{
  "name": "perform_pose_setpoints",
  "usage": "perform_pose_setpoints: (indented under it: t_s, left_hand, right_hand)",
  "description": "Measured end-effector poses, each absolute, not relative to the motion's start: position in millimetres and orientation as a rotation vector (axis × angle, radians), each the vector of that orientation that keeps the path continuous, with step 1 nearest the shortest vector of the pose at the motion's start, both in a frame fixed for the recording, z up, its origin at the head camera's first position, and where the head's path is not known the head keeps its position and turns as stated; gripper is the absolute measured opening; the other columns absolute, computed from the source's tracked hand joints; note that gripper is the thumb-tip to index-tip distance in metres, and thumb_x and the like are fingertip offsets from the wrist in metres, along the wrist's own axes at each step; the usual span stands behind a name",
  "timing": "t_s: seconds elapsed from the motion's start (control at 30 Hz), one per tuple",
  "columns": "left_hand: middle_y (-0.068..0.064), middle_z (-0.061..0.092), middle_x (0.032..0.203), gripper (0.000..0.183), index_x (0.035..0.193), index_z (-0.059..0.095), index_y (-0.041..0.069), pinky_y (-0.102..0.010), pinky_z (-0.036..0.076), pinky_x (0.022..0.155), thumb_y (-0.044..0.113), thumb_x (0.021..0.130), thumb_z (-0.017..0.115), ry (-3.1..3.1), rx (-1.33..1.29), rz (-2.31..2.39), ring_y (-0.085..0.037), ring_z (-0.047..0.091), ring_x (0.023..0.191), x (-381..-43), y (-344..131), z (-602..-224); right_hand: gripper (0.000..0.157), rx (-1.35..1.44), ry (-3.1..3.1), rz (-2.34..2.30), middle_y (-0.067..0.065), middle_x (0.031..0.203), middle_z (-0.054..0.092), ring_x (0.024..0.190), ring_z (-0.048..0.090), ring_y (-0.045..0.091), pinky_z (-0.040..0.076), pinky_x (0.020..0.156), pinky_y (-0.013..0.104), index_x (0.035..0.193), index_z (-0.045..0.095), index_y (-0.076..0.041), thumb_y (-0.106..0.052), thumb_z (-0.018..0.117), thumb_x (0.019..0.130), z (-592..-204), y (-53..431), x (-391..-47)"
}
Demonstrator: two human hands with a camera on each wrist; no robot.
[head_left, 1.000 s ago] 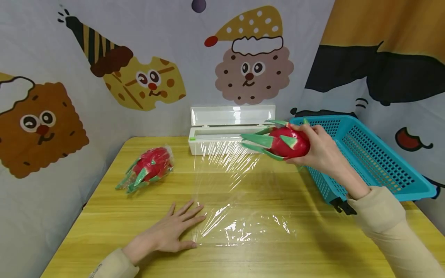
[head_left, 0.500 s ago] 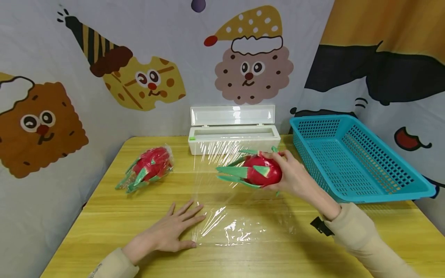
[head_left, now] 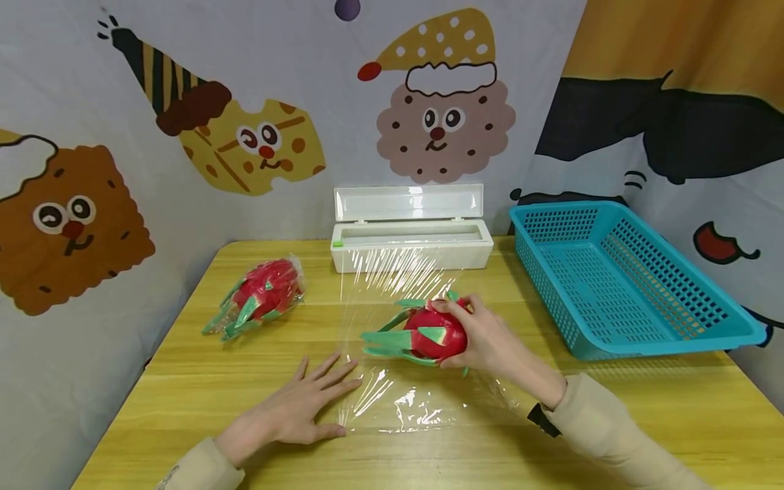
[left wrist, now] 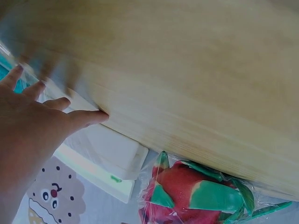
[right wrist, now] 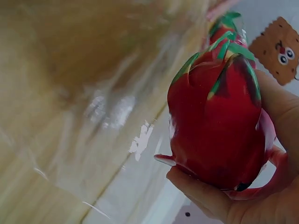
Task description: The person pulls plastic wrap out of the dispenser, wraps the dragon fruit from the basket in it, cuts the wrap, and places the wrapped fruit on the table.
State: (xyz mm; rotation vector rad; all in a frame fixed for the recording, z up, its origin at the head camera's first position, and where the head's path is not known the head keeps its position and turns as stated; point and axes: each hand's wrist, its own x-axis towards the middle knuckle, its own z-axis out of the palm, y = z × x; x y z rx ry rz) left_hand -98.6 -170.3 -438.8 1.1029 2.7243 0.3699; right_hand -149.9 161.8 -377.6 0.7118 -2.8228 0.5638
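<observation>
My right hand (head_left: 490,340) grips a red dragon fruit (head_left: 437,333) with green leaf tips pointing left, over a sheet of cling film (head_left: 422,408). In the right wrist view the thumb and fingers curl round the blunt end of the dragon fruit (right wrist: 215,126). My left hand (head_left: 300,401) lies flat with spread fingers, its fingertips on the film's left edge. The film runs out of a white cling film dispenser (head_left: 422,257) whose lid stands raised. At the left lies a second dragon fruit (head_left: 269,289), wrapped in clear film.
A blue plastic basket (head_left: 612,347) stands at the right of the wooden table (head_left: 177,401). Behind the table hangs a white cloth (head_left: 355,122) printed with cartoon biscuits and cheese.
My right hand has carried the dragon fruit left and down, from beside the basket to over the middle of the film. My left hand has stayed in place.
</observation>
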Motion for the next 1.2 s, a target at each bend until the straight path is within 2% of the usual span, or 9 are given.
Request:
perform_pose_setpoints:
  t_s: [0.17, 0.3, 0.57, 0.7, 0.77, 0.87, 1.0, 1.1, 1.2]
  left_hand:
    - [-0.003, 0.020, 0.160, 0.072, 0.148, 0.034, 0.024, -0.074, 0.016, 0.108, 0.057, 0.087, 0.056, 2.712, 1.069, 0.362, -0.036, 0.014, 0.147, -98.6, -170.9, -437.8]
    - [-0.003, 0.020, 0.160, 0.073, 0.148, 0.035, 0.023, -0.074, 0.016, 0.108, 0.056, 0.087, 0.057, 2.713, 1.062, 0.355, -0.035, 0.014, 0.147, -98.3, -171.1, -437.3]
    - [-0.004, 0.020, 0.160, 0.073, 0.147, 0.036, 0.023, -0.075, 0.020, 0.106, 0.059, 0.087, 0.055, 2.759, 1.103, 0.368, -0.038, 0.016, 0.146, -96.4, -171.8, -437.9]
    - [-0.006, 0.022, 0.159, 0.073, 0.146, 0.038, 0.022, -0.074, 0.024, 0.104, 0.059, 0.086, 0.056, 2.814, 1.184, 0.395, -0.040, 0.019, 0.145, -95.9, -171.8, -440.5]
    - [-0.009, 0.026, 0.157, 0.073, 0.144, 0.041, 0.021, -0.073, 0.028, 0.103, 0.057, 0.084, 0.060, 2.863, 1.265, 0.397, -0.042, 0.022, 0.143, -96.5, -171.3, -442.4]
    - [-0.012, 0.033, 0.152, 0.073, 0.140, 0.047, 0.021, -0.073, 0.032, 0.101, 0.055, 0.079, 0.068, 2.943, 1.394, 0.388, -0.042, 0.028, 0.138, -98.1, -170.9, -444.6]
    - [-0.009, 0.045, 0.143, 0.063, 0.130, 0.056, 0.022, -0.071, 0.034, 0.101, 0.049, 0.076, 0.072, 2.958, 1.508, 0.389, -0.035, 0.036, 0.133, -100.2, -171.5, -444.4]
    - [-0.002, 0.054, 0.137, 0.047, 0.122, 0.062, 0.023, -0.064, 0.038, 0.103, 0.042, 0.080, 0.071, 2.888, 1.581, 0.394, -0.027, 0.045, 0.130, -101.1, -172.8, -442.4]
    - [0.001, 0.061, 0.131, 0.032, 0.113, 0.069, 0.023, -0.056, 0.044, 0.102, 0.035, 0.084, 0.069, 2.797, 1.647, 0.417, -0.022, 0.054, 0.126, -101.5, -173.9, -440.3]
  right_hand:
    - [0.092, 0.724, -2.854, 0.494, 0.017, 0.114, 0.051, 0.087, 0.061, 0.032, 0.060, 0.063, 0.042, 0.133, 0.049, -0.026, -0.040, 0.092, 0.053, -390.3, 159.9, -148.3]
    - [0.097, 0.729, -2.874, 0.488, 0.018, 0.120, 0.049, 0.090, 0.061, 0.033, 0.059, 0.061, 0.042, 0.140, 0.043, -0.030, -0.043, 0.090, 0.056, -396.6, 162.6, -148.1]
    - [0.102, 0.822, -2.981, 0.665, 0.022, 0.144, 0.036, 0.112, 0.056, 0.044, 0.057, 0.077, 0.054, 0.149, 0.026, -0.036, -0.043, 0.084, 0.066, -393.7, 179.3, -150.9]
    - [0.097, 0.871, -2.935, 0.704, 0.020, 0.146, 0.035, 0.117, 0.053, 0.040, 0.055, 0.083, 0.054, 0.148, 0.030, -0.032, -0.041, 0.084, 0.067, -390.4, 197.5, -148.7]
    - [0.092, 0.926, -2.845, 0.659, 0.018, 0.142, 0.037, 0.118, 0.052, 0.036, 0.056, 0.084, 0.050, 0.144, 0.038, -0.026, -0.038, 0.085, 0.066, -391.7, 207.9, -145.6]
    - [0.077, 1.059, -2.627, 0.549, 0.014, 0.126, 0.046, 0.109, 0.053, 0.024, 0.056, 0.078, 0.033, 0.129, 0.054, -0.015, -0.031, 0.088, 0.062, -397.6, 222.9, -140.8]
    - [0.047, 1.345, -2.383, 0.508, 0.001, 0.101, 0.059, 0.090, 0.058, 0.012, 0.052, 0.074, 0.018, 0.103, 0.066, -0.013, -0.019, 0.087, 0.061, -407.0, 238.6, -136.5]
    - [0.033, 1.598, -2.374, 0.547, -0.006, 0.099, 0.068, 0.089, 0.064, 0.009, 0.054, 0.079, 0.019, 0.099, 0.071, -0.017, -0.022, 0.082, 0.068, -412.7, 247.1, -134.3]
    - [0.028, 1.750, -2.443, 0.536, -0.006, 0.106, 0.072, 0.096, 0.066, 0.014, 0.057, 0.082, 0.029, 0.101, 0.074, -0.021, -0.032, 0.077, 0.075, -416.6, 254.2, -132.6]
